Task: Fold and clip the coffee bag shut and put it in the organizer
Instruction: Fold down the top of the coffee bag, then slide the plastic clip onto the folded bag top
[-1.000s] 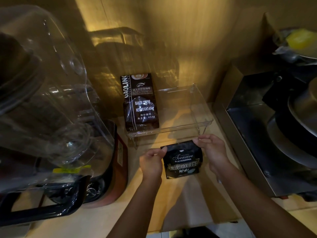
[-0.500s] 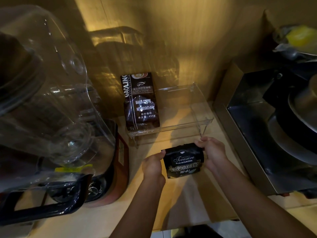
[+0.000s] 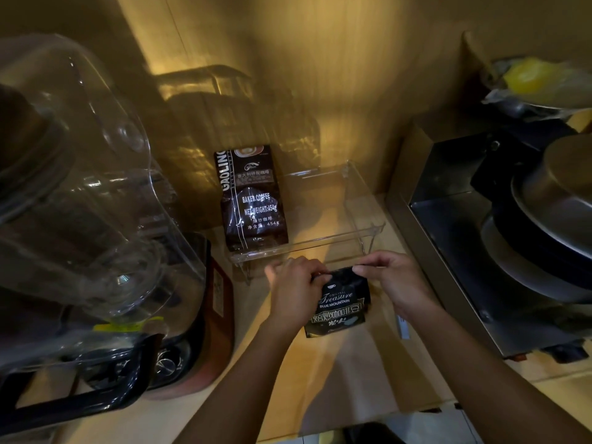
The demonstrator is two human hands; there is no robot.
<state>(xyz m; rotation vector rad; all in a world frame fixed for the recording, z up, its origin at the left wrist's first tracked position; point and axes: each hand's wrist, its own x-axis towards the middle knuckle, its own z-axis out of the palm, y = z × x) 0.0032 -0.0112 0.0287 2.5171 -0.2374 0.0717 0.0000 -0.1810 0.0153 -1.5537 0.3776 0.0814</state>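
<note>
A small black coffee bag (image 3: 340, 305) with "Treasure Blue Mountain" print stands on the wooden counter just in front of the clear organizer (image 3: 368, 230). My left hand (image 3: 293, 291) pinches the bag's top left corner and my right hand (image 3: 395, 280) pinches its top right edge; the top is bent down between my fingers. No clip is visible. A larger dark brown coffee bag (image 3: 253, 200) stands in the left part of the organizer.
A blender with a clear plastic hood (image 3: 83, 200) fills the left side. A stainless steel appliance (image 3: 487, 238) with a round lid stands at the right. A yellow item in a bowl (image 3: 531, 81) sits at the upper right. The wall is close behind the organizer.
Both hands have come closer together along the bag's top, and the top has been pressed down further. The bag now looks shorter and narrower between my fingers.
</note>
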